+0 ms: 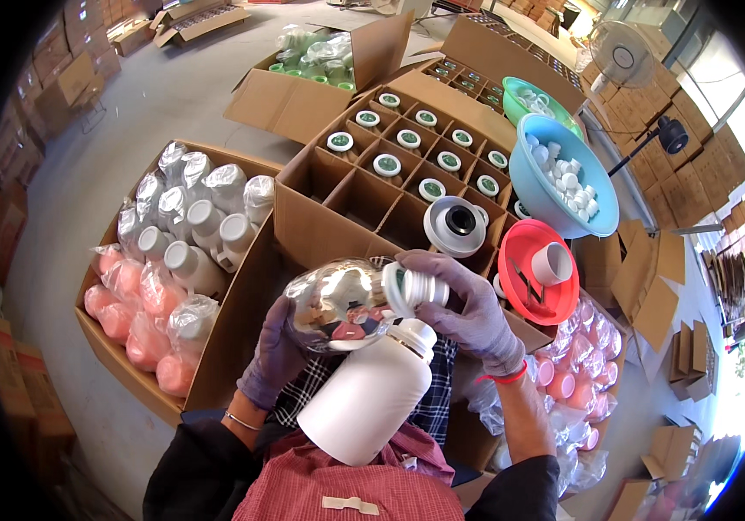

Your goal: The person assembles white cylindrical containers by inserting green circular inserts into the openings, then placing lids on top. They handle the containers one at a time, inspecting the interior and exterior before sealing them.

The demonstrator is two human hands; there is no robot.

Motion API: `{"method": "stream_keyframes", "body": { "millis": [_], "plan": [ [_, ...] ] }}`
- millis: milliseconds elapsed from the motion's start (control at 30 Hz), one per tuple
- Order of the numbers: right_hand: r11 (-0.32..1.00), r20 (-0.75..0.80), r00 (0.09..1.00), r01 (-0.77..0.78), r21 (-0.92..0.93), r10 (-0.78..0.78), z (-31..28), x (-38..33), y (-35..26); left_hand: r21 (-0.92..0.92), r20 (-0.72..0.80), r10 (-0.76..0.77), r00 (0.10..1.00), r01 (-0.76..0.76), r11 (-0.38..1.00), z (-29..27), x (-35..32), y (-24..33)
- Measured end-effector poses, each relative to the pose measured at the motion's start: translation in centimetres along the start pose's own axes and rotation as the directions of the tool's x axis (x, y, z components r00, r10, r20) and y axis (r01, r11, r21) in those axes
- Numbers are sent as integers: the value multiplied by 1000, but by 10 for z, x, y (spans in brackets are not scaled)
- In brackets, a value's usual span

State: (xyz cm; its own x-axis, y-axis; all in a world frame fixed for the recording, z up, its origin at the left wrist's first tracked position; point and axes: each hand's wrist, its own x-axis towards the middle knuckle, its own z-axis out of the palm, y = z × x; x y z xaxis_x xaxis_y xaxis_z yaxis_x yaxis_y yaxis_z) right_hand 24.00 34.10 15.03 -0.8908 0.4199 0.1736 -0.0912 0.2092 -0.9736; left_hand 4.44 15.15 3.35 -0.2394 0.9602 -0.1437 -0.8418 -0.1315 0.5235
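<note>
Two hands (270, 358) (476, 319) hold silver flask (336, 306); blue basin (548, 207): caps (574, 186), apparently.

Head view: single fisheye worn on head, facing down and forward. Left hand (270, 356) and right hand (474, 314) close; divided carton (324, 227) just beyond; white fan (622, 56) far off.

Warehouse-like workshop; stacked cartons (689, 178); partitioned carton (310, 213) of capped bottles (387, 165); fan (622, 57)
</note>
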Motion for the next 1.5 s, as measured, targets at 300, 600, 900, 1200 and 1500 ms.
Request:
{"method": "stream_keyframes", "body": {
  "millis": [300,600,900,1200,1500],
  "plan": [
    [666,-154,987,80,742,53,31,0,13,-227,176,-96,980,135,965,-10,7,-5],
    [611,-645,710,-386,-692,-282,-99,6,89,14,271,82,959,-89,996,-12,2,-12],
    [256,-429,816,-352,-900,-387,-77,-17,48,-68,201,-85,976,100,993,-19,5,-14],
    [560,78,796,488,-670,-600,51,18,1,23,56,81,995,-82,996,17,-11,-3],
    [949,-278,920,307,75,-276,34,-24,44,89,54,131,990,-135,987,-26,-20,-1]
  ]
}}
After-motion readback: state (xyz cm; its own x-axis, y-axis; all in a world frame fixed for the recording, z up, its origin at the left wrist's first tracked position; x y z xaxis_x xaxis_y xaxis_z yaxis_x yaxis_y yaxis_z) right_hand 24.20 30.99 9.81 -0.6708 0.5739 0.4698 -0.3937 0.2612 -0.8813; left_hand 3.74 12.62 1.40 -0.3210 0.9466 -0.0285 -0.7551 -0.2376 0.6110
